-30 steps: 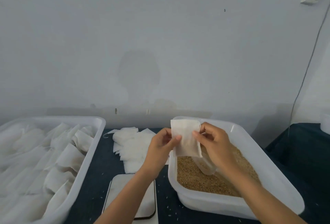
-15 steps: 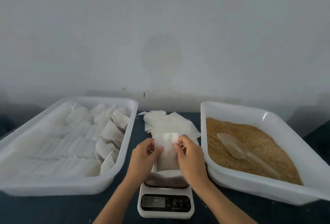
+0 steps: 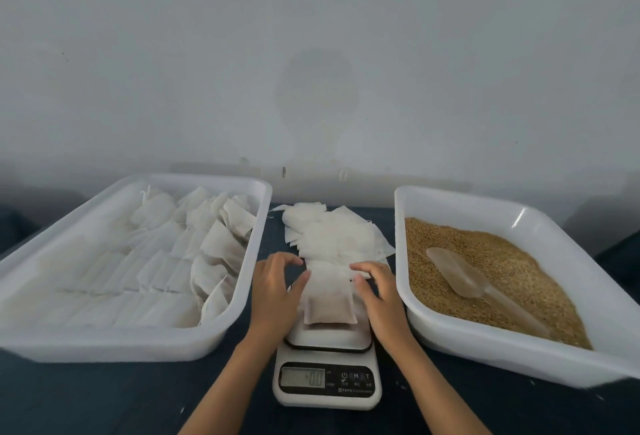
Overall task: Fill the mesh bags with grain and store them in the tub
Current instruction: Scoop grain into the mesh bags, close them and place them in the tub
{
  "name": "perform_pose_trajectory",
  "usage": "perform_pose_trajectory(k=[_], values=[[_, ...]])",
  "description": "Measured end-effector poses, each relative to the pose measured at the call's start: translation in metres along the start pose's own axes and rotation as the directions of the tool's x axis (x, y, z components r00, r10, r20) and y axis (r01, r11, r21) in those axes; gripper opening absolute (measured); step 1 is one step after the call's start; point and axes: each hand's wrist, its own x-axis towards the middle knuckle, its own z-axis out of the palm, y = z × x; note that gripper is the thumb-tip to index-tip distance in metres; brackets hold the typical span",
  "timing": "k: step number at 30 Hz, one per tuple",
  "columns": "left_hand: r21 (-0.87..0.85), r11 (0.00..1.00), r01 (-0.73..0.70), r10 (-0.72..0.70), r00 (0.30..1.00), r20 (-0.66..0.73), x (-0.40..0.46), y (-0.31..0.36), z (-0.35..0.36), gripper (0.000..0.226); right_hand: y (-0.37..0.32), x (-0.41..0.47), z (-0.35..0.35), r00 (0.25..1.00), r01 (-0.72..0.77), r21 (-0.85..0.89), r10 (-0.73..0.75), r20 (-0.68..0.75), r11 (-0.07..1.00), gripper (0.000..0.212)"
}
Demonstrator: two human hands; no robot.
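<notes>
Scale display: digits too faint to read with certainty. Both forearms cut off by the bottom edge. Tub at 9 o'clock: filled bags clear along its right side, the rest washed out to white. Scoop lies half sunk in the grain, tray at 3 o'clock; its handle end is hard to trace.

Bag stands on the scale platform, lower part filled, top flat and empty. Left hand at the bag's 9 o'clock, thumb touching its upper edge, fingers loosely spread, gripping nothing. Right hand at 3 o'clock, fingers relaxed and apart, tips just beside the bag's top corner; contact unclear. Empty bags piled at 12 o'clock.
</notes>
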Motion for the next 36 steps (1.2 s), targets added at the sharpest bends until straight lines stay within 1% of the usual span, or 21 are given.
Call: perform_pose_trajectory(k=[3, 4, 6, 9, 16, 23, 29, 32, 34, 35, 36], values=[[-0.221, 0.959, 0.176, -0.183, 0.983, -0.011, 0.003, -0.013, -0.008, 0.01, 0.009, -0.008, -0.005, 0.994, -0.109, 0.156, 0.107, 0.021, 0.982, 0.019], [-0.264, 0.942, 0.209, -0.218, 0.976, -0.004, 0.003, -0.016, -0.009, 0.008, 0.011, -0.01, -0.006, 0.989, -0.146, 0.201, 0.141, 0.039, 0.969, 0.021], [-0.297, 0.923, 0.245, -0.254, 0.967, 0.007, 0.001, -0.019, -0.008, 0.008, 0.014, -0.011, -0.007, 0.982, -0.185, 0.259, 0.173, 0.069, 0.948, 0.024], [-0.345, 0.89, 0.297, -0.308, 0.951, 0.024, 0.0, -0.023, -0.003, 0.005, 0.016, -0.011, -0.005, 0.981, -0.191, 0.284, 0.176, 0.076, 0.94, 0.024], [-0.43, 0.834, 0.345, -0.365, 0.93, 0.039, 0.0, -0.027, -0.003, 0.012, 0.022, -0.01, -0.004, 0.977, -0.212, 0.344, 0.199, 0.071, 0.915, 0.025], [-0.368, 0.862, 0.348, -0.351, 0.934, 0.062, 0.0, -0.029, -0.002, 0.008, 0.023, -0.009, -0.002, 0.975, -0.222, 0.34, 0.204, 0.088, 0.914, 0.018], [-0.365, 0.859, 0.359, -0.354, 0.932, 0.082, -0.001, -0.027, -0.003, 0.01, 0.024, -0.009, -0.001, 0.973, -0.229, 0.308, 0.208, 0.098, 0.923, 0.019], [-0.304, 0.897, 0.32, -0.285, 0.946, 0.156, 0.0, -0.023, -0.001, 0.01, 0.024, -0.004, 0.001, 0.967, -0.252, 0.278, 0.227, 0.118, 0.927, 0.018], [-0.217, 0.946, 0.242, -0.2, 0.96, 0.197, 0.002, -0.016, 0.0, 0.004, 0.021, 0.004, 0.004, 0.961, -0.27, 0.264, 0.242, 0.136, 0.926, 0.016], [-0.172, 0.968, 0.184, -0.147, 0.967, 0.21, 0.004, -0.011, 0.0, 0.007, 0.019, 0.008, 0.005, 0.961, -0.265, 0.243, 0.235, 0.146, 0.933, 0.014], [-0.122, 0.984, 0.13, -0.1, 0.969, 0.224, 0.006, -0.007, 0.002, 0.015, 0.015, 0.012, 0.007, 0.962, -0.251, 0.203, 0.221, 0.158, 0.946, 0.012]])
